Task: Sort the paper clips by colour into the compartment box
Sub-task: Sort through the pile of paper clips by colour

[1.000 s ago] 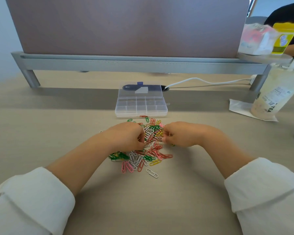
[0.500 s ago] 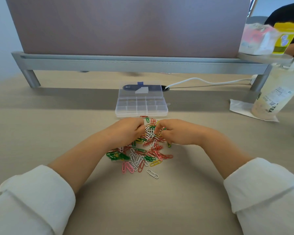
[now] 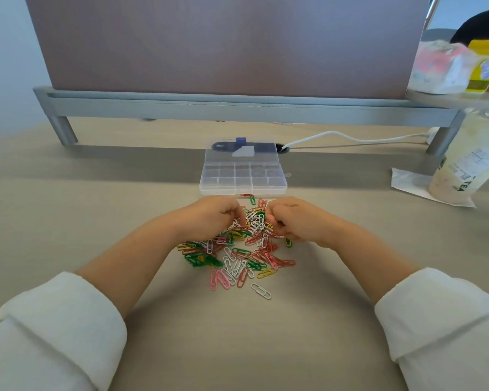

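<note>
A heap of paper clips (image 3: 239, 253) in red, green, white, yellow and pink lies on the beige table. Just beyond it stands a clear compartment box (image 3: 243, 178) with its lid open and its compartments showing nothing inside. My left hand (image 3: 213, 217) rests on the heap's far left part, fingers curled down into the clips. My right hand (image 3: 290, 218) sits on the far right part, fingers curled into the clips too. Whether either hand pinches a clip is hidden by the fingers. One white clip (image 3: 261, 290) lies apart at the near edge.
A grey monitor riser (image 3: 237, 104) with a dark panel spans the back. A white cable (image 3: 350, 138) runs behind the box. A drink cup (image 3: 469, 165) on a napkin stands at the right. Snack bags (image 3: 446, 66) and another person's arm are at far right.
Both hands have moved away from me across the heap towards the box and come closer together; the clips under them have shifted a little.
</note>
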Demonstrator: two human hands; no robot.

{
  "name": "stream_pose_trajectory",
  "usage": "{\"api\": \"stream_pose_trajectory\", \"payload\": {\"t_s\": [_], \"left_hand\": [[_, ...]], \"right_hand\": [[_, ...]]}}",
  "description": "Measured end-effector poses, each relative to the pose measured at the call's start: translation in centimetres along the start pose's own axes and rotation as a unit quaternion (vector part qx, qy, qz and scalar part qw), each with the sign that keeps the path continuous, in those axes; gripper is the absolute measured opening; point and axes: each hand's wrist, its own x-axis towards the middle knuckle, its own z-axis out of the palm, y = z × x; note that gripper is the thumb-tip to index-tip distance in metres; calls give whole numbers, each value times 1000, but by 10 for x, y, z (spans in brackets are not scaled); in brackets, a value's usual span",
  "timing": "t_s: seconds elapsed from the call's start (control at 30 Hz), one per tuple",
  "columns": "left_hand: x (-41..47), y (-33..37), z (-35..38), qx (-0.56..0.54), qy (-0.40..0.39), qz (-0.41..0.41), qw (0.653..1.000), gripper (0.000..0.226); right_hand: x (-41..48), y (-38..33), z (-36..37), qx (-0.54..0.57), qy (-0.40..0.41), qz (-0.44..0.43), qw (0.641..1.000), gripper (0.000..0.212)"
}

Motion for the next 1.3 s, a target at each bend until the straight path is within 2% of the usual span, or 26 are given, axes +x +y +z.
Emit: {"api": "stream_pose_trajectory", "payload": {"t_s": [0.13, 0.23, 0.33, 0.5, 0.63, 0.7, 0.8, 0.9, 1.03, 1.3], "left_hand": [[-3, 5, 0, 3, 5, 25, 1000, 31], [-4, 7, 2, 27, -2, 33, 999, 40], [-3, 6, 4, 94, -15, 34, 995, 43], [-3, -1, 0, 91, -19, 11, 996, 27], [-6, 0, 0, 79, -12, 56, 995, 6], [-7, 0, 2, 109, -16, 99, 989, 12], [-6, 1, 6, 119, -25, 138, 983, 7], [-5, 3, 6, 121, -39, 135, 983, 8], [-8, 4, 2, 153, -45, 108, 981, 5], [-6, 9, 12, 166, 33, 156, 973, 17]], "right_hand": [[0, -1, 2, -7, 4, -6, 1000, 39], [0, 2, 1, -77, 14, -26, 997, 44], [-2, 2, 2, -137, 4, -53, 989, 50], [-5, 1, 0, -149, -39, -70, 986, 30], [-8, -1, 0, -232, -36, -72, 969, 22], [-11, -4, 1, -271, -35, -68, 959, 25], [-15, -7, 0, -300, -41, -54, 952, 21], [-14, -6, -2, -307, -41, -51, 949, 7], [-13, -5, -2, -300, -46, -47, 952, 8], [-11, -4, -4, -319, 16, -66, 945, 8]]}}
